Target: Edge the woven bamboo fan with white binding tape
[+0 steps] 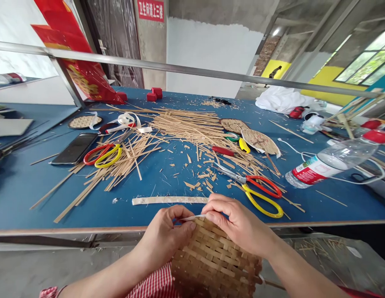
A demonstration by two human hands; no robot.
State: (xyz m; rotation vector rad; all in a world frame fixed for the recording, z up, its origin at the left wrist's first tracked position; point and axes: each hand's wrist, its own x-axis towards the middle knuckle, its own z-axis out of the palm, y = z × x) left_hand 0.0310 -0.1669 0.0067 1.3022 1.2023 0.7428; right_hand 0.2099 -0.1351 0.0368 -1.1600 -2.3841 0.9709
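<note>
A woven bamboo piece (219, 258) leans against my lap below the table edge, its top tilted away from me. My left hand (167, 234) pinches its upper left edge between thumb and fingers. A narrow white strip (197, 217) runs along that top edge from one hand to the other. My right hand (234, 219) is closed there too, thumb pressing on the strip and the weave. Just beyond my fingers, a longer pale strip (169, 200) lies flat on the table. To the right rest scissors (241, 179) with one red and one yellow handle.
Bamboo strips (186, 124) and cut scraps cover the middle of the blue table (142, 223). A second pair of scissors (113, 149) and a phone (76, 148) lie left. Leaf-shaped woven fans (261, 142) and a tilted water bottle (332, 163) are right. A metal rail (180, 70) crosses behind.
</note>
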